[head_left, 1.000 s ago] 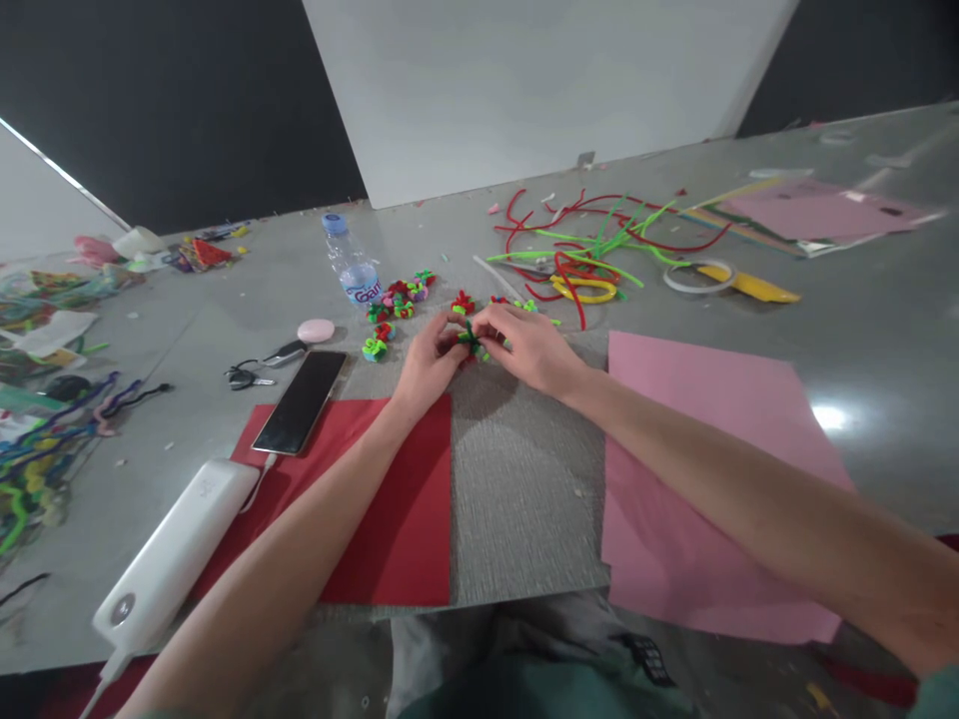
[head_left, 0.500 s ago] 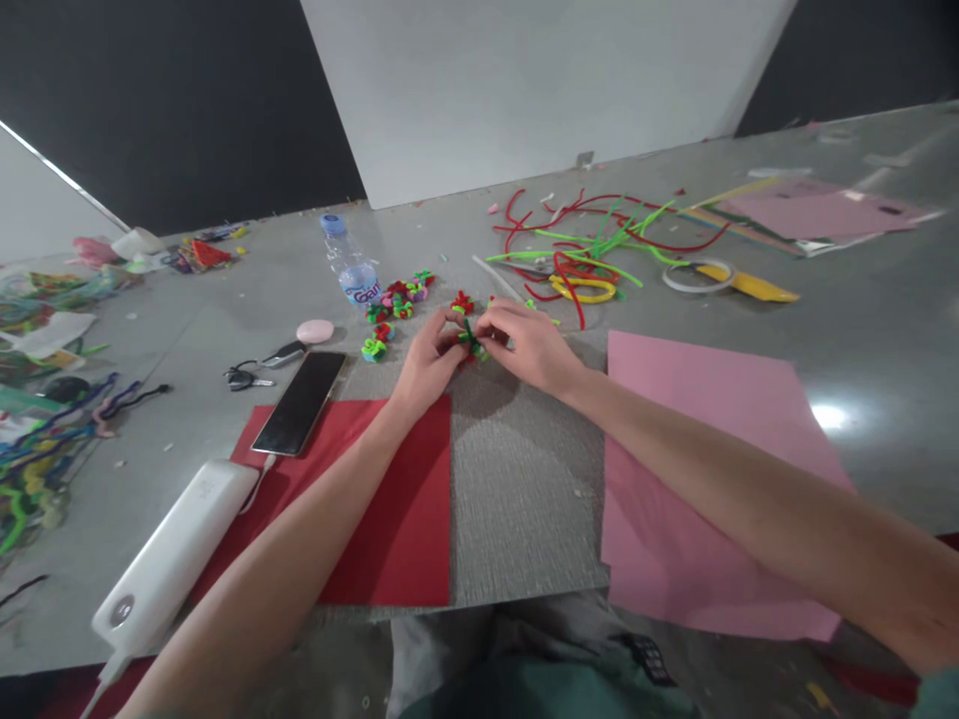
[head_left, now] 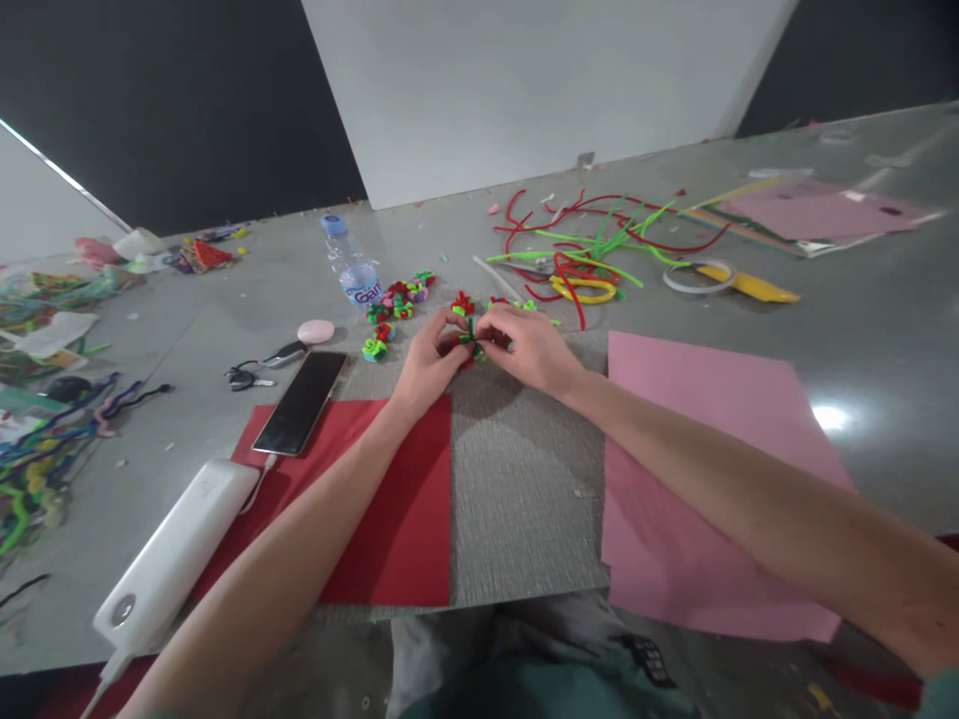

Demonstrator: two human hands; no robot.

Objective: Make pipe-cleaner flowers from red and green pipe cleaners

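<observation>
My left hand (head_left: 431,364) and my right hand (head_left: 533,345) meet over the table, fingers pinched on a small green pipe-cleaner piece (head_left: 471,330) with a dark green end sticking up. Bits of red and light green show under the fingertips; the rest is covered by them. Just beyond my hands lie a red pipe-cleaner flower (head_left: 463,302) and a light green one (head_left: 524,305). To the left is a cluster of small red, green and purple flowers (head_left: 401,297), with a green flower (head_left: 374,350) nearest me.
A water bottle (head_left: 351,265) stands behind the flowers. Loose red and green pipe cleaners (head_left: 599,235), yellow-handled scissors (head_left: 588,291) and a tape roll (head_left: 699,277) lie at back right. Red paper (head_left: 397,539), a phone (head_left: 301,404) and a power bank (head_left: 176,554) lie left; pink paper (head_left: 704,389) lies right.
Both hands stay nearly in place. The dark green end between my fingers has shifted slightly, and my right hand has moved a touch, uncovering more of the flowers behind it.
</observation>
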